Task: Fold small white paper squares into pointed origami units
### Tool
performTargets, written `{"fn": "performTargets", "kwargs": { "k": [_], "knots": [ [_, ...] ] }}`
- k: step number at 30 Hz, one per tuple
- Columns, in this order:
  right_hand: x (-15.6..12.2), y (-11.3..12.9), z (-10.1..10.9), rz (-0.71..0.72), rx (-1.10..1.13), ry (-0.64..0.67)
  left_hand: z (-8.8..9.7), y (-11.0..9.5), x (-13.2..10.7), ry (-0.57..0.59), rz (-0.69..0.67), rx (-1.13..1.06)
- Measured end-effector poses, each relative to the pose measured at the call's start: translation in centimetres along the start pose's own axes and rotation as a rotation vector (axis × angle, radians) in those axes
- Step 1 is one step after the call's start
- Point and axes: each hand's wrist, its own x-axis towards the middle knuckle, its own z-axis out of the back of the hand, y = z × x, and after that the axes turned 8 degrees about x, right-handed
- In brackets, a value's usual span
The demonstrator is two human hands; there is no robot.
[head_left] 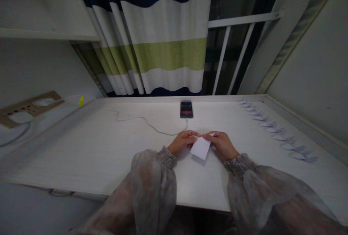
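White desk (95, 148), middle of the near edge, as I watch it from my remote station: the left hand (182, 141) and the right hand (221, 143) each pinch the top edge of a small white sheet of paper (201, 148), thumbs and fingertips closed on it; the sheet hangs tilted between them, seemingly just clear of the surface. A row of small pale folded paper shapes (274, 130) runs along the right edge; a small dark device (186, 109) with a thin white cable (141, 119) sits at the far edge, below a navy, white and green striped curtain (168, 53). In my judgement the risk is an uneven pull between the two pinches, which could tear or skew the thin sheet; a loose sleeve might also drag the cable.
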Motion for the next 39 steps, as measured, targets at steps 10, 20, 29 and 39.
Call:
{"fn": "performTargets", "kwargs": {
  "k": [10,20,29,39],
  "knots": [
    [-0.2,0.0,-0.7,0.018,-0.125,0.019,0.1,0.4,0.3,-0.006,0.043,0.253],
    [-0.3,0.7,0.4,0.400,-0.297,-0.066,-0.2,-0.2,0.1,-0.112,-0.020,0.119],
    [-0.9,0.8,1.2,0.890,-0.826,0.369,0.0,-0.5,0.1,-0.220,-0.052,0.020],
    [-0.2,0.4,1.9,1.072,-0.941,0.336,-0.1,0.0,0.1,-0.065,-0.023,0.112]
  ]
}}
